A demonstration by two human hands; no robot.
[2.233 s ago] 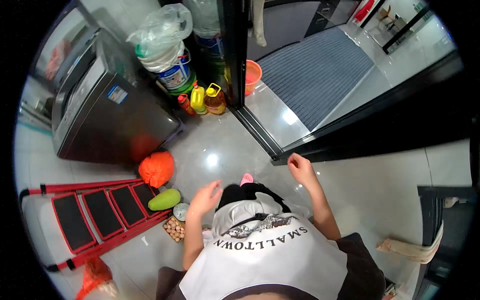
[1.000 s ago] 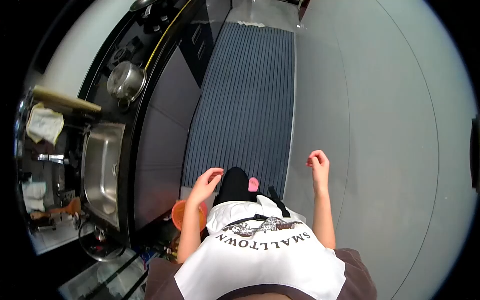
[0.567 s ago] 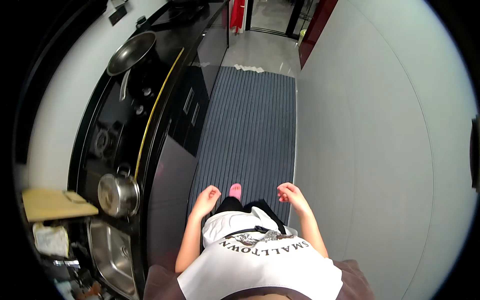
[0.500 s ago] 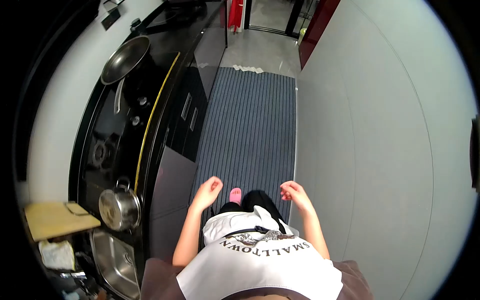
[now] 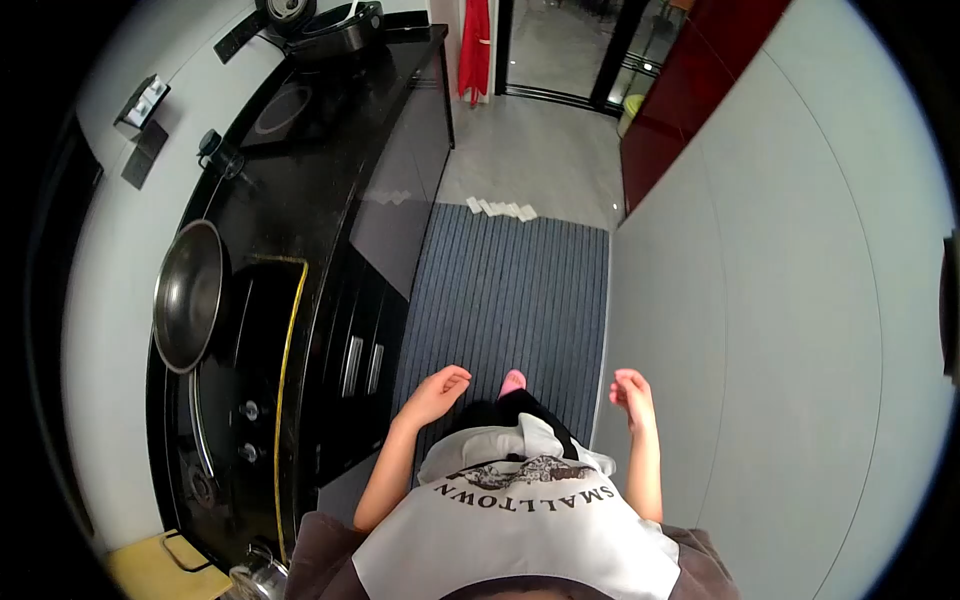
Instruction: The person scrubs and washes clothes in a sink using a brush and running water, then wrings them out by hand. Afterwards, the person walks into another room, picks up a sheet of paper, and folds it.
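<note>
My left hand hangs over the striped mat with its fingers loosely bent and nothing in it. On the other side, my right hand is near the pale wall panel, also empty, its fingers half curled and slightly apart. Neither hand touches anything. Below them a pink slipper shows on one foot, and I wear a white apron with printed lettering. To the left, a frying pan rests on the black stove, its long metal handle towards me.
The black counter runs along the left, with a dark jug against the wall. Nearer are a cutting board and a partly visible metal pot. A grey mat covers the aisle towards a glass door. Smooth panels line the right.
I have moved forward along the aisle. The frying pan, pot and cutting board have shifted nearer in view, and the sink has left it. Both hands stay empty; the other foot's slipper shows in front.
</note>
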